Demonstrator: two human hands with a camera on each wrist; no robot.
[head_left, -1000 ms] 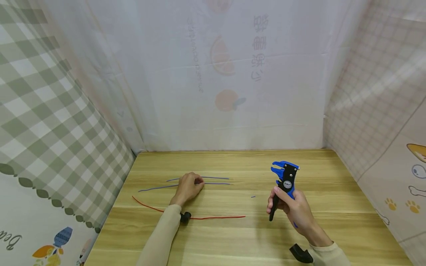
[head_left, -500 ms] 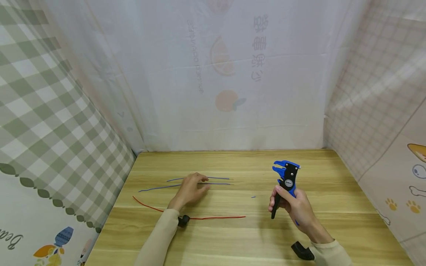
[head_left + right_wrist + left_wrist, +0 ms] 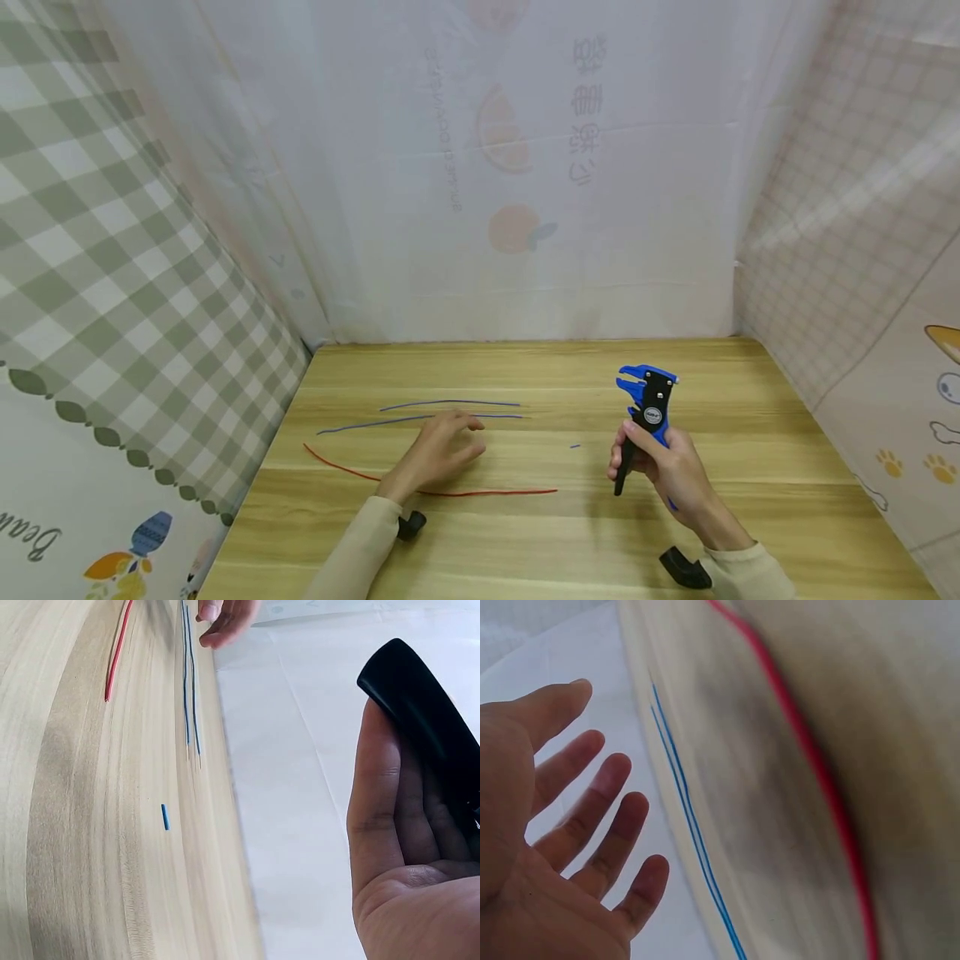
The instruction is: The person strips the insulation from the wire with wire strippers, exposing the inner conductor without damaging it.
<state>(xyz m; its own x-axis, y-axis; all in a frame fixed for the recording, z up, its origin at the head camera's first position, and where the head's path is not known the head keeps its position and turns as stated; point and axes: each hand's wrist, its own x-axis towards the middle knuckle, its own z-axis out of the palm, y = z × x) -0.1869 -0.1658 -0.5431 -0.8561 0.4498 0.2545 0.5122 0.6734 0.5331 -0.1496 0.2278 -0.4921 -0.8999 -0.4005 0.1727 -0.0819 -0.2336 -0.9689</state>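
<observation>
Soft light; tabletop (image 3: pixel 772 825) seems blurred in left wrist view

The wire stripper (image 3: pixel 653 405) looks like smooth plastic, the tabletop (image 3: pixel 525 542) grained wood.

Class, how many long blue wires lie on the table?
2: the far wire, beyond the left hand; the near wire, partly hidden by that hand in the head view.

The head view looks forward and down; both nearer wrist views share blue wires (image 3: pixel 717 896).
</observation>
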